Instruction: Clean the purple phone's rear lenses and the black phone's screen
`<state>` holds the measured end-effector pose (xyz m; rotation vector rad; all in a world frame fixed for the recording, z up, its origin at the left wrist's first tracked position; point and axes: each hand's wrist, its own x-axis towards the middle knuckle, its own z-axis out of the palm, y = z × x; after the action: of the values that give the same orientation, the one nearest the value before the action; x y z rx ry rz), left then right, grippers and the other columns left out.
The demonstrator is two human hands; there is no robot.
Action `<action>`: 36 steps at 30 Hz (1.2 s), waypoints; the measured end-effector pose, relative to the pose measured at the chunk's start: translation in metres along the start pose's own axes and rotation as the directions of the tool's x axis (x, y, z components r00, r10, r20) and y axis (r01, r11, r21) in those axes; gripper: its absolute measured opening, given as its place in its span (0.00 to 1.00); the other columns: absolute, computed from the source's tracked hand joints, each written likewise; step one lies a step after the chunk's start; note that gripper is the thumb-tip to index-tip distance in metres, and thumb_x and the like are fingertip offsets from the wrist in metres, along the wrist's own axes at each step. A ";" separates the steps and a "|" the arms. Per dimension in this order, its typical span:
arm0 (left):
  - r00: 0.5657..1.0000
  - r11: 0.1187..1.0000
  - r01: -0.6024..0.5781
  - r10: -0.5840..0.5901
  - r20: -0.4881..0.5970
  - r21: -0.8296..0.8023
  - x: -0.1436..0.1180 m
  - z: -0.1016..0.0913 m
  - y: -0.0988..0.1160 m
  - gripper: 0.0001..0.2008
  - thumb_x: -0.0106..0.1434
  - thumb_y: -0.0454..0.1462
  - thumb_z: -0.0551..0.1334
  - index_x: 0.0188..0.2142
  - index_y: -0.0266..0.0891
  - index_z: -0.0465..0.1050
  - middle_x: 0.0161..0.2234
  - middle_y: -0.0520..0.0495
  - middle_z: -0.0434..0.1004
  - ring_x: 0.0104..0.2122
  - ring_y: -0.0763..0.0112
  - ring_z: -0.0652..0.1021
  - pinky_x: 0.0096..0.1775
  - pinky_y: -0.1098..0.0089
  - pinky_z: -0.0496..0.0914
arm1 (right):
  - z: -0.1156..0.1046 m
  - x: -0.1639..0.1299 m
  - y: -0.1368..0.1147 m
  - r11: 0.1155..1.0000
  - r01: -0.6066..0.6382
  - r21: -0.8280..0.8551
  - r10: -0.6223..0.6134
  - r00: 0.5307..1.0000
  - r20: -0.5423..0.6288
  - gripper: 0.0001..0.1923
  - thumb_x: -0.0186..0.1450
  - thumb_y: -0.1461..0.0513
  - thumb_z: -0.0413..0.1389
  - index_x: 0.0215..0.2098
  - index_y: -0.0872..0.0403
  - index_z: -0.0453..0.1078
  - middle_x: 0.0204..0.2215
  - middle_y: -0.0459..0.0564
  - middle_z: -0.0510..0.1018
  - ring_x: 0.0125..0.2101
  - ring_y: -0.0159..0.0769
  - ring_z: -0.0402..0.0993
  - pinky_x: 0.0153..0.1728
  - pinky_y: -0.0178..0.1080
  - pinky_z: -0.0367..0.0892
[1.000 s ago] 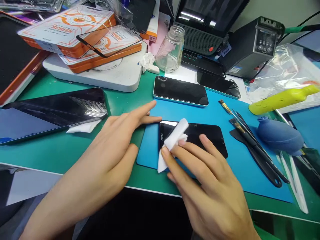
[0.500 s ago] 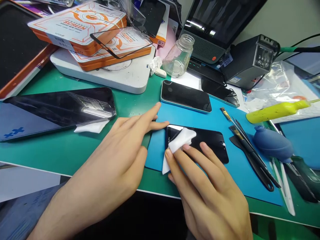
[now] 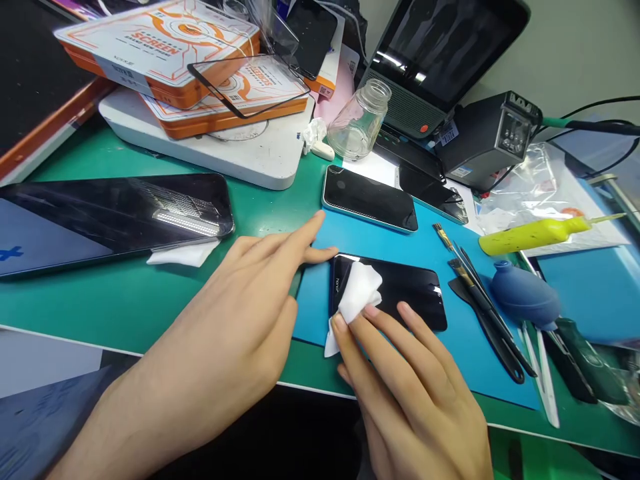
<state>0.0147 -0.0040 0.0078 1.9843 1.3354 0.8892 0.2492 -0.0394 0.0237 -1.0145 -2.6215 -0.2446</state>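
A black Honor phone (image 3: 410, 293) lies flat on a blue mat (image 3: 450, 347) near the table's front edge. My right hand (image 3: 415, 393) presses a folded white wipe (image 3: 356, 295) onto the phone's left end, with the fingers spread over the glass. My left hand (image 3: 240, 313) lies flat on the green mat, and its fingertips touch the phone's left edge. A second dark phone (image 3: 370, 198) lies just behind on the blue mat.
A large dark tablet (image 3: 115, 213) with a white wipe under its corner lies at the left. Orange screen boxes (image 3: 165, 47) are stacked on a white plate behind. Brushes and black pry tools (image 3: 480, 293), a blue air blower (image 3: 523, 297), a yellow bottle (image 3: 530, 233) and a glass jar (image 3: 357, 120) stand at the right and back.
My right hand has slid the wipe a little along the phone's left end. The left hand stays at the phone's edge. The view has shifted slightly.
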 end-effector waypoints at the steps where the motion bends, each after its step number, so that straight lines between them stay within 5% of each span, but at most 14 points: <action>1: 1.000 1.000 -0.002 0.002 0.003 -0.003 0.000 0.000 0.000 0.37 0.74 0.29 0.49 0.79 0.49 0.47 0.68 0.65 0.73 0.69 0.80 0.65 0.69 0.75 0.55 | 0.001 0.000 0.000 1.000 -0.007 0.007 0.007 1.000 -0.008 0.21 0.74 0.72 0.61 0.65 0.63 0.75 0.59 0.56 0.83 0.65 0.46 0.74 0.77 0.53 0.62; 13: 0.999 0.999 0.035 -0.035 -0.001 0.011 0.001 0.003 -0.003 0.37 0.74 0.33 0.49 0.79 0.56 0.47 0.67 0.63 0.75 0.67 0.66 0.70 0.66 0.60 0.63 | -0.003 -0.002 -0.006 0.996 -0.089 0.009 0.089 0.996 -0.022 0.23 0.73 0.73 0.61 0.65 0.63 0.75 0.61 0.54 0.83 0.65 0.47 0.76 0.75 0.55 0.66; 25: 0.999 1.000 0.016 -0.017 0.033 0.021 0.000 0.000 0.000 0.38 0.73 0.30 0.49 0.80 0.51 0.45 0.68 0.66 0.73 0.71 0.81 0.64 0.71 0.75 0.51 | 0.004 0.004 -0.006 0.997 -0.072 0.034 0.072 0.997 -0.007 0.26 0.71 0.76 0.61 0.66 0.64 0.74 0.61 0.55 0.83 0.68 0.46 0.74 0.75 0.53 0.65; 36: 1.000 0.999 0.005 -0.005 0.011 0.036 0.001 0.002 -0.001 0.37 0.74 0.30 0.48 0.80 0.50 0.46 0.70 0.63 0.71 0.73 0.77 0.63 0.71 0.69 0.55 | 0.006 0.008 -0.007 0.986 -0.156 0.054 0.160 0.983 -0.085 0.20 0.74 0.72 0.61 0.64 0.63 0.77 0.58 0.56 0.84 0.65 0.48 0.75 0.75 0.54 0.65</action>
<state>0.0163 -0.0027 0.0062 2.0094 1.3588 0.8565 0.2379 -0.0379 0.0201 -1.1615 -2.4406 -0.1853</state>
